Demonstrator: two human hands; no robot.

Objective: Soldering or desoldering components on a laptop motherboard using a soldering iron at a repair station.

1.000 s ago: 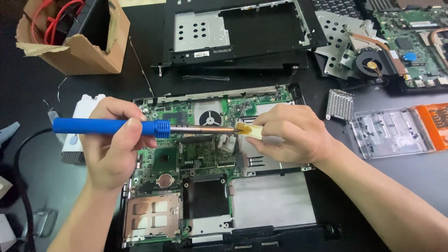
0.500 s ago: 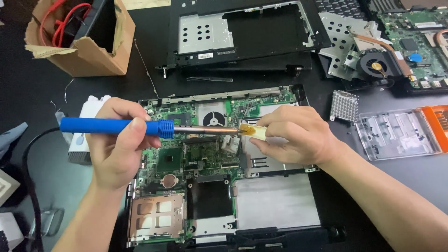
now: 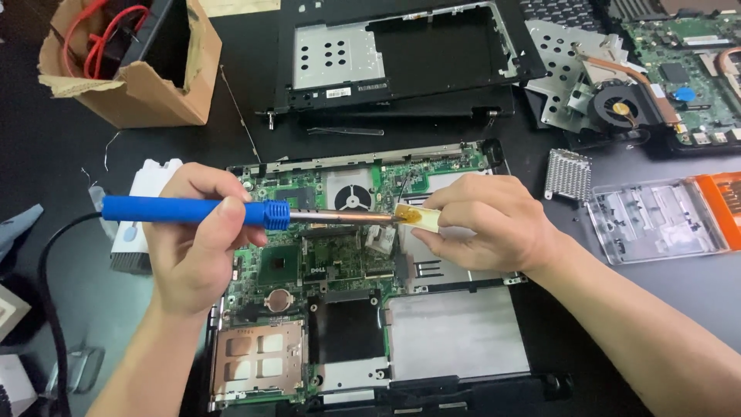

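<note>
My left hand (image 3: 194, 239) grips the blue handle of a soldering iron (image 3: 185, 210), held level over an opened laptop base with a green circuit board (image 3: 324, 255). The iron's copper shaft runs right, and its tip touches a small yellowish pad (image 3: 413, 215) pinched between the thumb and fingers of my right hand (image 3: 482, 224). Both hands hover above the middle of the board, near its round silver fan area (image 3: 352, 198).
A cardboard box (image 3: 139, 85) with red cables stands at the back left. A black laptop frame (image 3: 401, 62) lies behind the board. A second board with a fan (image 3: 621, 108), a small heatsink (image 3: 569, 174) and a clear plastic tray (image 3: 656, 224) sit at the right.
Both hands with the iron and pad have stayed together over the board; the view shifted slightly, nothing was let go.
</note>
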